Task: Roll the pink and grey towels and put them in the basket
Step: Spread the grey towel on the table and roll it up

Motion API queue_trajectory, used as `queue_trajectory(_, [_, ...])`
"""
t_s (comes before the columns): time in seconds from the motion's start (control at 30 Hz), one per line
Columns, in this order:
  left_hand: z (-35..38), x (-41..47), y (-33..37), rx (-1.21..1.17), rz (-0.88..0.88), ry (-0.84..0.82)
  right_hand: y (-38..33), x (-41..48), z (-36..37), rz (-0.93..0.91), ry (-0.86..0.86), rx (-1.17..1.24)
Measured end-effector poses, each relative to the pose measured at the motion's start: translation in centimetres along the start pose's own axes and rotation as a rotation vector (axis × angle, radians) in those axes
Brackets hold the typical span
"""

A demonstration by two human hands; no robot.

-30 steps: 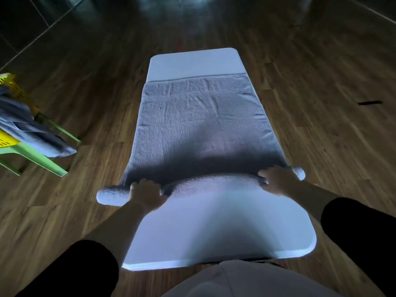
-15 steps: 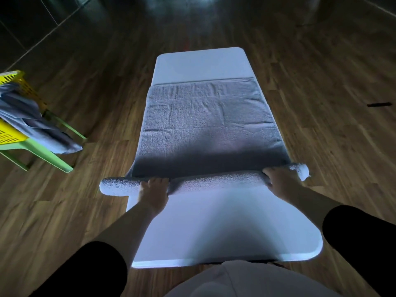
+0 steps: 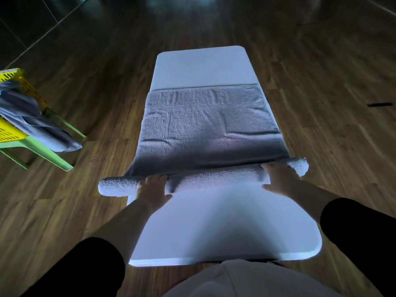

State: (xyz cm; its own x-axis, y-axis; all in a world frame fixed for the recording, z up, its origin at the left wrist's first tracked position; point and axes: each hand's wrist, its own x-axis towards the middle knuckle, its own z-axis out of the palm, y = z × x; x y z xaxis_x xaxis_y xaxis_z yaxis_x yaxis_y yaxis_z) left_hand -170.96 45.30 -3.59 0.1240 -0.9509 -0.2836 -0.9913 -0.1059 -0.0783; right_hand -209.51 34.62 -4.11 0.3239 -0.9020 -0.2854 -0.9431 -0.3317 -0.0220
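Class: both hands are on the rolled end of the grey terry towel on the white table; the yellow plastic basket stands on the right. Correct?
No: the head view shows the yellow plastic basket on the left, not the right. The left hand and right hand are on the grey terry towel, on the white table.

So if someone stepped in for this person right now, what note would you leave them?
Hands: left hand and right hand both curl over the rolled near end of the grey towel, on the white table.
Done: roll begun; most of the towel lies flat beyond it.
Left: finish rolling, then carry it to the yellow basket at far left, where a bluish cloth hangs. No towel looks pink in this light.
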Motion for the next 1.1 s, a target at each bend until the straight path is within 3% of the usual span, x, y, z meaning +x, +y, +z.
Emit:
queue_trajectory(0.23, [-0.1, 0.4, 0.5, -0.072, -0.037, 0.031, 0.3, -0.1, -0.6, -0.048, 0.093, -0.172])
queue_trajectory(0.6, [0.9, 1.4, 4.4, -0.234, 0.041, 0.091, 3.9, -3.4, -0.6, 0.114, -0.030, -0.171])
queue_trajectory(0.93, [0.2, 1.6, 6.8, -0.244, 0.122, 0.078, 5.1, -6.4, -0.8, 0.202, -0.070, -0.144])
queue_trajectory(1.1, [-0.5, -0.2, 5.9, -0.079, 0.111, 0.041, 4.0, -6.4, -1.2, 0.146, -0.114, -0.092])
